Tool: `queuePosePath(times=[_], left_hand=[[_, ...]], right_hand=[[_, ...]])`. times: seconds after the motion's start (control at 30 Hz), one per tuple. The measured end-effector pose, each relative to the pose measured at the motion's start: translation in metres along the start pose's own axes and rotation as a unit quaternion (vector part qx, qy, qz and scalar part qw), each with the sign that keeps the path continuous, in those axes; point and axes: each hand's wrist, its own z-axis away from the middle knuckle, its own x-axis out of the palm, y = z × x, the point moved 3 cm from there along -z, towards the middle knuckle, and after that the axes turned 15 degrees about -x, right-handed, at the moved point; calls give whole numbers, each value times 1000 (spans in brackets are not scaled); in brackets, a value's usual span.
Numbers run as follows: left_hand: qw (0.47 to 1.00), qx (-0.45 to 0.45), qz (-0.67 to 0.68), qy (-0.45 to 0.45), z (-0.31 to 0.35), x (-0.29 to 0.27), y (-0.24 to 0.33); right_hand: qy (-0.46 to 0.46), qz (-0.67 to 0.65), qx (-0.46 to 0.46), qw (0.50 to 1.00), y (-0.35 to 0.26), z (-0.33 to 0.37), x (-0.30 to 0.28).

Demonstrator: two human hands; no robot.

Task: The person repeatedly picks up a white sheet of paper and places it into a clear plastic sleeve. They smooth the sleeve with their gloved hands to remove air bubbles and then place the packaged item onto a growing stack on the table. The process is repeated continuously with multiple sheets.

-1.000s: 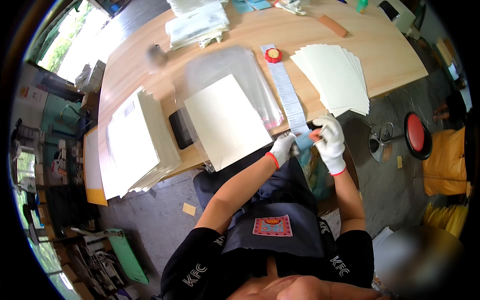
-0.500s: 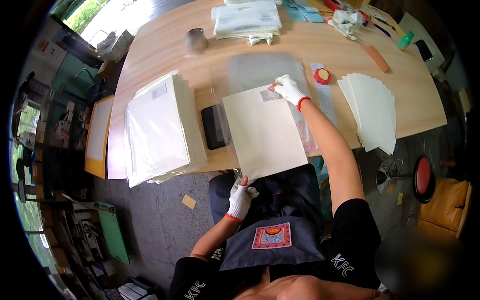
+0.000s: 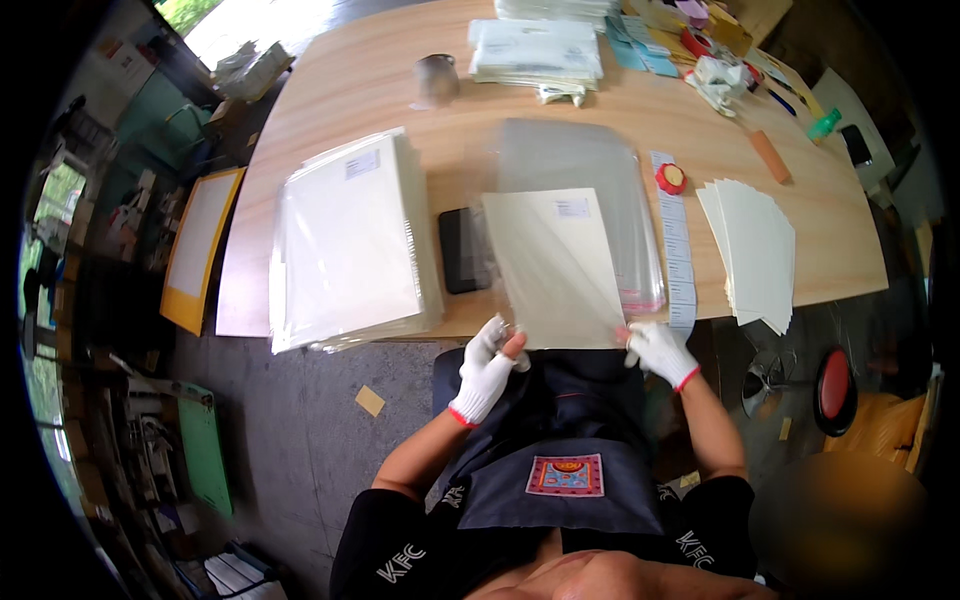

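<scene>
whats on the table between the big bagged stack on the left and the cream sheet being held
A flat black rectangular block lies there on the wooden table, seen in the head view.

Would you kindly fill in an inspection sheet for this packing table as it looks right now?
Surface: wooden table, bare wood at its far left part.
Job's things: cream sheet held at the near table edge, lying on a pile of clear sleeves; stack of bagged sheets to its left; fanned stack of loose sheets to its right.
Clutter: black device, label strip, red tape roll, metal cup, paper bundle, small items at the far right corner.
Hands: left hand and right hand, white-gloved, gripping the sheet's near corners.
Cables: nothing seen.
Surroundings: grey floor, red stool, framed board leaning at left.
</scene>
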Motion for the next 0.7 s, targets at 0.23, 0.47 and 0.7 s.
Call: queuePosePath(times=[0.23, 0.47, 0.7], left_hand=[[948, 229, -185, 120, 88, -56, 91], [771, 277, -283, 499, 90, -218, 108], [795, 327, 77, 505, 58, -264, 25]], right_hand=[[-11, -378, -147, 914, -57, -28, 74], [22, -247, -327, 912, -210, -120, 108], [24, -381, -301, 874, -166, -100, 80]])
